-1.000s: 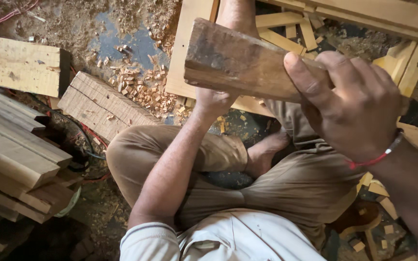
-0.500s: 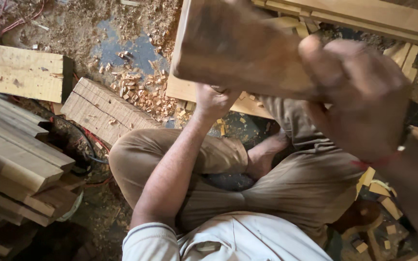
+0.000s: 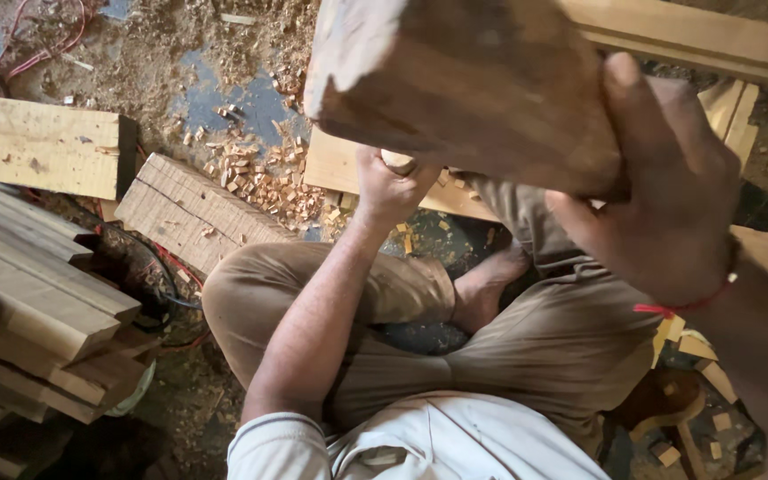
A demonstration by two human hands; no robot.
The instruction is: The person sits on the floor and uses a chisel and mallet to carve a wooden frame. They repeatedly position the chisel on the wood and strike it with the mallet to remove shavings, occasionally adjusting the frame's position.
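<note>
My right hand (image 3: 659, 191) grips a thick brown wooden block (image 3: 464, 84), raised high and close to the camera, blurred. A red thread circles that wrist. My left hand (image 3: 390, 188) is down in front of my crossed legs, closed around a small rounded wooden handle (image 3: 399, 162) that pokes out above my fist. The rest of that tool is hidden by the hand and the block. A pale plank (image 3: 339, 169) lies on the floor just beyond the left hand.
Wood chips (image 3: 255, 173) and sawdust litter the floor ahead. Two pale wood blocks (image 3: 51, 147) (image 3: 190, 212) lie at the left, with stacked planks (image 3: 28, 302) at my left side. Long boards (image 3: 712, 40) run across the top right. Red cable (image 3: 33, 36) is at far left.
The block in my right hand has risen and swung closer to the camera, now filling the top of the view. My left hand has stayed in place on the handle.
</note>
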